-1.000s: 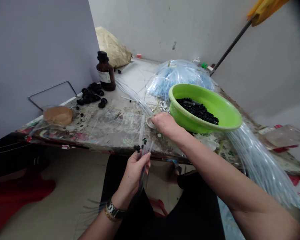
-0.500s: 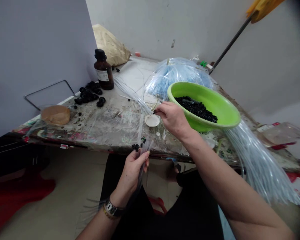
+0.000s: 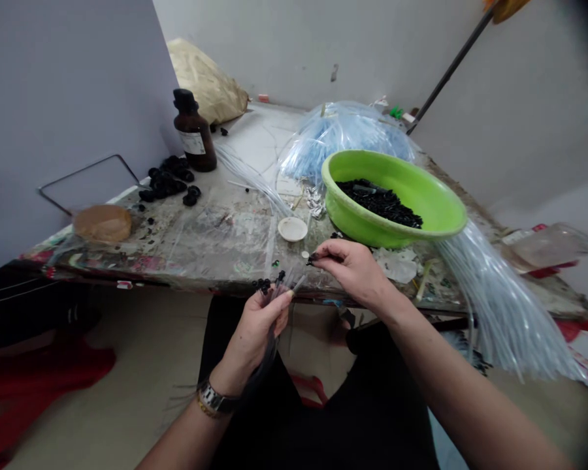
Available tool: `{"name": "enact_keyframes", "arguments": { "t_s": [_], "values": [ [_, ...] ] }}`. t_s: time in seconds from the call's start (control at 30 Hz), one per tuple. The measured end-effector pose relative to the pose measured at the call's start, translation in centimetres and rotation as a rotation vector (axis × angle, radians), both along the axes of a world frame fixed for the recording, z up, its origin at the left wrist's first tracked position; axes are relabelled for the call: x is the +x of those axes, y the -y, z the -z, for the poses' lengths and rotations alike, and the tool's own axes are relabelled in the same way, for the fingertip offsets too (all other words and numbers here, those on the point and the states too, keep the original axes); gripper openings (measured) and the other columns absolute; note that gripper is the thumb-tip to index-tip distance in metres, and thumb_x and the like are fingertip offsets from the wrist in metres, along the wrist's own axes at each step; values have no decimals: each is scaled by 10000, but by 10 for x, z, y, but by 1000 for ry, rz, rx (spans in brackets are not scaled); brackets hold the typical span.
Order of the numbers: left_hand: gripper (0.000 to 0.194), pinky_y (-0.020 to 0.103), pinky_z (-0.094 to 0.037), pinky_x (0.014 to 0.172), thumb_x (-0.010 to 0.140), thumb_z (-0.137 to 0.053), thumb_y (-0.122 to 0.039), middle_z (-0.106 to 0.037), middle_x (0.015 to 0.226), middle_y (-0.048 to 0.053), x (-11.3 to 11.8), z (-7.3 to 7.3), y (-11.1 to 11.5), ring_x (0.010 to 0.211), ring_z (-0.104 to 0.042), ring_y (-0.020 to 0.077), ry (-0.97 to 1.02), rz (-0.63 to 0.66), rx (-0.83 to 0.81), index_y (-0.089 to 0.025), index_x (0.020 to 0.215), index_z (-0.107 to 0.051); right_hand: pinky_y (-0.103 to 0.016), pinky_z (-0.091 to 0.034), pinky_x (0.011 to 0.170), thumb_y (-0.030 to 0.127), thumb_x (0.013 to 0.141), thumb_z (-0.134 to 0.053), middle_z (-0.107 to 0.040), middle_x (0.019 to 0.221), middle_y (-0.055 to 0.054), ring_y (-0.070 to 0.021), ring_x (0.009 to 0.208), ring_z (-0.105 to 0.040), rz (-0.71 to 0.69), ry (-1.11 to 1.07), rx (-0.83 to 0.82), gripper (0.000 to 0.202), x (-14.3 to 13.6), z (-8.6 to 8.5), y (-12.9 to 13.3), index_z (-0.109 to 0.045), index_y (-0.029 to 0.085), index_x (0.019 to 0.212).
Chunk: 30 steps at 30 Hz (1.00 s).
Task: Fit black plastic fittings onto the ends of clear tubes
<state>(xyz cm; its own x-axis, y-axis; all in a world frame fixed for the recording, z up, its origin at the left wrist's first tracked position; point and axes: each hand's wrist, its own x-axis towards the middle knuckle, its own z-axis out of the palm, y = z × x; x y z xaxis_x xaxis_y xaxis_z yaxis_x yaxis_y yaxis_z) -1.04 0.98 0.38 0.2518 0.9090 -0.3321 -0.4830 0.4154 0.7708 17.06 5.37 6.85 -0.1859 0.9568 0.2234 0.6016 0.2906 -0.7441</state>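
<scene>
My left hand [image 3: 263,323] is closed around a bundle of clear plastic tubes [image 3: 287,282] at the table's front edge. Small black fittings [image 3: 263,284] cap the ends of several of them, while one or more tube ends look bare. My right hand [image 3: 349,269] pinches a small black fitting [image 3: 311,259] between thumb and fingertips, a short way right of the tube ends and apart from them. Just beyond the hands sits a small white dish [image 3: 293,229]. The green basin [image 3: 396,196], holding many small black pieces [image 3: 379,203], stands behind my right hand.
A brown bottle [image 3: 195,134] with a black cap stands at the back left near black round parts [image 3: 164,179]. Clear tubes lie in a bluish heap [image 3: 345,140] and in a bundle [image 3: 509,300] hanging off the right side. A tan disc [image 3: 102,224] rests at the left.
My right hand has come back from beside the white dish toward the tube ends, with a black fitting in its fingertips. My left hand keeps its hold on the tubes. The view has shifted slightly.
</scene>
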Motion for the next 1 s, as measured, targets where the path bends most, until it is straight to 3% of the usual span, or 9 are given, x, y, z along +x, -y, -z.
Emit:
{"name": "enact_keyframes", "arguments": {
  "t_s": [0.17, 0.37, 1.0],
  "values": [
    [279, 189, -194, 384, 680, -777, -358, -380, 442, -95, 3, -2, 3, 374, -282, 36, -35, 83, 17, -141, 802, -651, -253, -427, 673, 181, 802, -600, -649, 716, 14, -145, 695, -583, 20, -97, -91, 83, 7, 2, 29, -637, 196, 729],
    [215, 195, -189, 384, 705, -754, -314, -384, 427, -86, 5, 1, 3, 366, -286, 34, -28, 140, 20, -128, 765, -665, -257, -432, 664, 178, 816, -583, -642, 715, 12, -145, 695, -583, 44, -117, -128, 102, 13, 2, 51, -636, 206, 733],
    [203, 193, -191, 391, 718, -741, -303, -373, 444, -88, 5, 4, 7, 382, -279, 37, -22, 219, 9, -129, 777, -657, -250, -416, 666, 156, 821, -603, -627, 714, 16, -129, 691, -568, 67, -120, -117, 102, 18, 3, 66, -626, 190, 728]
  ]
}}
